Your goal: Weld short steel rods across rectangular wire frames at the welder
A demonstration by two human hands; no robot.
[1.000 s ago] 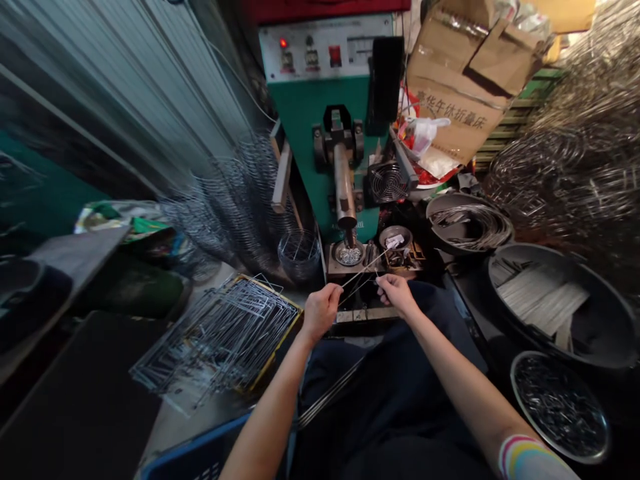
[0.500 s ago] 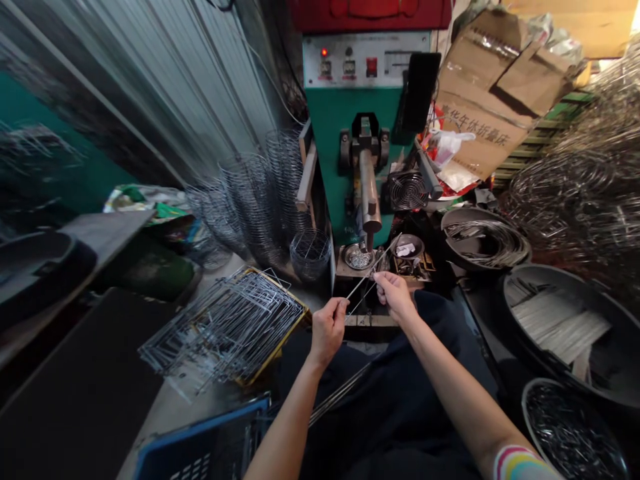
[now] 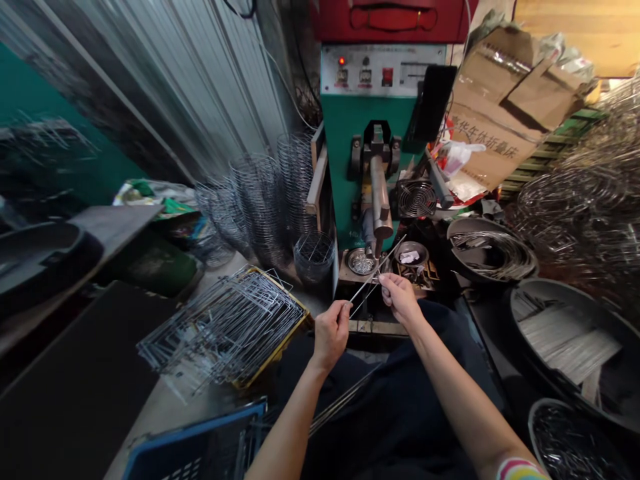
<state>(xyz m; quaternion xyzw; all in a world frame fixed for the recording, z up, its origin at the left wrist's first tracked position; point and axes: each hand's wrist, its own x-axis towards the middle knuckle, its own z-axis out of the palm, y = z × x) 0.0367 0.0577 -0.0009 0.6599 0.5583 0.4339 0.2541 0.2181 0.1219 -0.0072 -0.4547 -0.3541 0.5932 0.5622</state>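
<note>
In the head view my left hand (image 3: pixel 332 333) pinches the near end of a thin straight metal wire (image 3: pixel 364 285), which slants up to the right beneath the welding machine's electrode (image 3: pixel 381 232). A second, thinner wire runs close beside it. Just right of the wire, my right hand (image 3: pixel 400 298) has thumb and forefinger pressed together on a small metal piece that touches or nearly touches the wire; its shape is too small to make out. Behind the hands sits a small dish (image 3: pixel 361 261) of shiny metal bits. More wires (image 3: pixel 340 404) lie across my lap.
Bent wire frames (image 3: pixel 230 327) are piled on a yellow crate to the left, near a blue crate (image 3: pixel 195 443). Coiled wire baskets (image 3: pixel 260 200) stand behind. On the right are basins of wire rings (image 3: pixel 500 253), straight wires (image 3: pixel 565 337) and small metal parts (image 3: pixel 575 443).
The camera view has shifted slightly, so the machine appears farther right and lower. Both hands keep their grips, and the wire stays near the electrode.
</note>
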